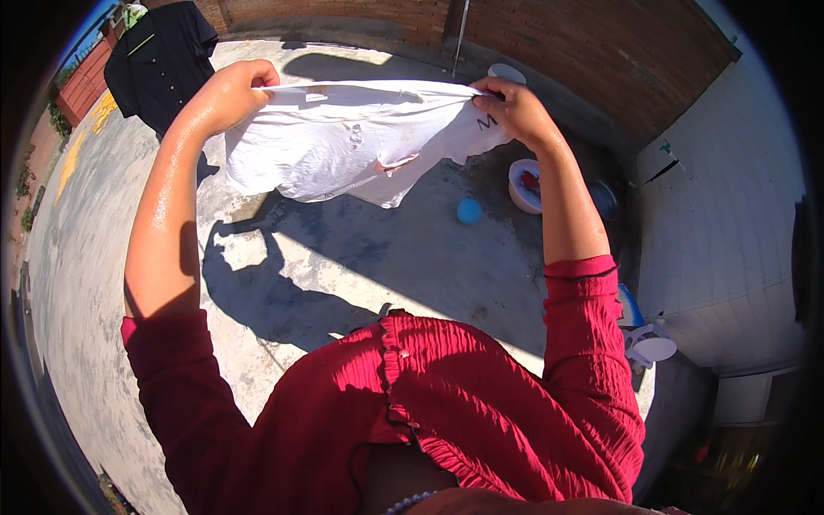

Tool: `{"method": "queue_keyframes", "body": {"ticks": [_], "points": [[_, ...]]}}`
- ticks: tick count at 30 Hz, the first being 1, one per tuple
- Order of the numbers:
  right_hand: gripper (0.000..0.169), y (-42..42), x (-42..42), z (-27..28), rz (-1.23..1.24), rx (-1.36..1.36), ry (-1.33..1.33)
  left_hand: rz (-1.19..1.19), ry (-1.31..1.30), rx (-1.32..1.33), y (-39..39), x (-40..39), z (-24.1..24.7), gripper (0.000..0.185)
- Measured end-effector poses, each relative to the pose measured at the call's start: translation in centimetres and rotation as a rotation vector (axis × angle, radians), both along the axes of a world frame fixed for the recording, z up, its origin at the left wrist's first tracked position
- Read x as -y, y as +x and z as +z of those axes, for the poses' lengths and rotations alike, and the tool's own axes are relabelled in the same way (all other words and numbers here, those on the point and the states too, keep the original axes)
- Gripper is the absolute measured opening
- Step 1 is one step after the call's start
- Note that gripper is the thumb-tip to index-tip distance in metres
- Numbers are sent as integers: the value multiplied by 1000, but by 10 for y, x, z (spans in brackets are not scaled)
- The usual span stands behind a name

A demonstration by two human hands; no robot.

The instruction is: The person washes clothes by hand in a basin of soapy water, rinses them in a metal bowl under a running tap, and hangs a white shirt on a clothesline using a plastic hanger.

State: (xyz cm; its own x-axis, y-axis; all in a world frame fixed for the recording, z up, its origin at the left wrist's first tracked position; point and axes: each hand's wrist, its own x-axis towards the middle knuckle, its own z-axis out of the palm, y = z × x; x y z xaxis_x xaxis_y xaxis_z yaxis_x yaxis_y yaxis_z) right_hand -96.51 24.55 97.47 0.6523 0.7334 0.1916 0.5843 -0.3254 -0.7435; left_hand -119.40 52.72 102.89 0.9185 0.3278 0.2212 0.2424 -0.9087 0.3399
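A white cloth garment point(322, 141) with dark printed marks is stretched out in front of me at arm's length. My left hand point(241, 90) pinches one end of its upper edge, and my right hand point(512, 106) grips the other end. The cloth hangs in loose folds between and below the hands, above the ground. A small tag shows near the top edge. A reddish-brown patch, either a stain or a hole, is visible low on the fabric; which one I cannot tell. Both forearms look wet.
A black buttoned shirt point(164, 61) hangs at the upper left. On the concrete ground point(309, 270) lie a blue ball-like object point(469, 211) and a basin point(524, 193) with red cloth inside. A brick wall point(386, 19) runs behind; a pale wall point(714, 212) and white stool point(650, 346) are right.
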Motion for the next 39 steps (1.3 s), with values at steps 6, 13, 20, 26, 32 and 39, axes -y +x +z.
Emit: {"method": "queue_keyframes", "body": {"ticks": [6,13,20,26,32,39], "points": [[14,-9,-81,-30,-43,431,496,169,177,430,-14,-52,-23,28],[18,-10,-173,-167,209,-93,59,327,208,-158,-48,-141,-201,25],[16,-5,-261,-137,481,-213,239,509,-1119,204,-49,-215,-176,27],[17,-8,-345,-98,218,-438,357,265,-1056,298,-30,-292,-129,29],[19,-33,-379,-76,-59,-377,496,109,-590,133,-3,-379,-93,23],[25,-126,-414,-48,-300,-327,448,-172,-111,172,4,-449,-74,22]]}}
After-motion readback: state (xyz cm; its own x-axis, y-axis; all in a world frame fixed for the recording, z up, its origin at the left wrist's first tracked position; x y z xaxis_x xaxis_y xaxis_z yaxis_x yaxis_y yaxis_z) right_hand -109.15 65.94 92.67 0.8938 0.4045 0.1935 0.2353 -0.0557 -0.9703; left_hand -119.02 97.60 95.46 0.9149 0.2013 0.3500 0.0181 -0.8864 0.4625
